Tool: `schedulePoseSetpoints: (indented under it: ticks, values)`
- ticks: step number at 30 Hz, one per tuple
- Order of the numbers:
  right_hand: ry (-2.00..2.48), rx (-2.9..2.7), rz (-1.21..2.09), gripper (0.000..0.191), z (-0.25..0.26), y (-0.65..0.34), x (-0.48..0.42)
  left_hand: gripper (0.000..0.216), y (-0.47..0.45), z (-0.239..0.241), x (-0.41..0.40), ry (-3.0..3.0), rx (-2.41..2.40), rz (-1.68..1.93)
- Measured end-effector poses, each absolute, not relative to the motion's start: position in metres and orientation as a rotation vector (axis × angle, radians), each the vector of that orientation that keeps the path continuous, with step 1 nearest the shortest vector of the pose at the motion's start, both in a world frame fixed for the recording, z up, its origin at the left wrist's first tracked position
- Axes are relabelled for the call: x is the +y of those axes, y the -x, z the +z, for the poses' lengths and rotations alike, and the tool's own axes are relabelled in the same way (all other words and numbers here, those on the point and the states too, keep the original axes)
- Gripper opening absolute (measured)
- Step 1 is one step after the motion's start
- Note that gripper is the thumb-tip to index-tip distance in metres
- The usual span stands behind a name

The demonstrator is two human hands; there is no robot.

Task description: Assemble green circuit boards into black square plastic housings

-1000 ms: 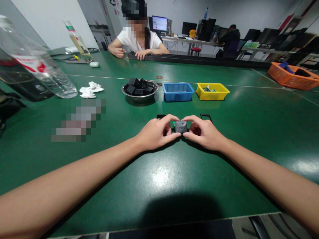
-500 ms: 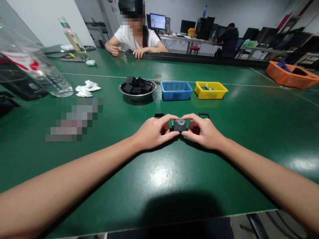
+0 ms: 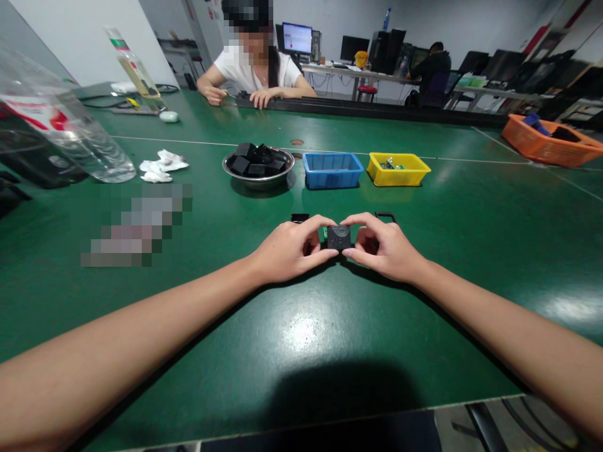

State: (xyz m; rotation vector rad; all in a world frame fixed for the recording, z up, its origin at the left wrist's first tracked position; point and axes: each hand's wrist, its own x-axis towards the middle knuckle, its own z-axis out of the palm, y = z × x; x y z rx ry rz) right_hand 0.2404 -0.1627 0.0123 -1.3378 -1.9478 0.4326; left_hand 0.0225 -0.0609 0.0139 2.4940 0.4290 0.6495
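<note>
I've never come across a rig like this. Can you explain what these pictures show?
There's no machine: these are a person's bare hands. Every picture comes from one head-worn camera looking forward and down. The left hand and right hand hold a small black block between thumbs and fingers. Beyond, on the green table, stand a metal bowl of black parts, a blue bin and a yellow bin. Tissue lies to the left; another person sits across.
</note>
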Motion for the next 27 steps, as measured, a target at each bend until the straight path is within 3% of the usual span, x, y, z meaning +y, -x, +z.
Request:
schedulePoseSetpoints:
  ticks: [21, 27]
  values:
    - [1.254, -2.002, 0.318, 0.038, 0.0116, -0.2413, -0.1644, 0.031, -0.022, 0.0151, -0.0612, -2.491, 0.35, 0.577]
    - [1.233, -2.006, 0.316, 0.038, 0.012, -0.2403, -0.1661, 0.014, -0.0222, 0.0139, -0.0617, -2.449, 0.346, 0.586]
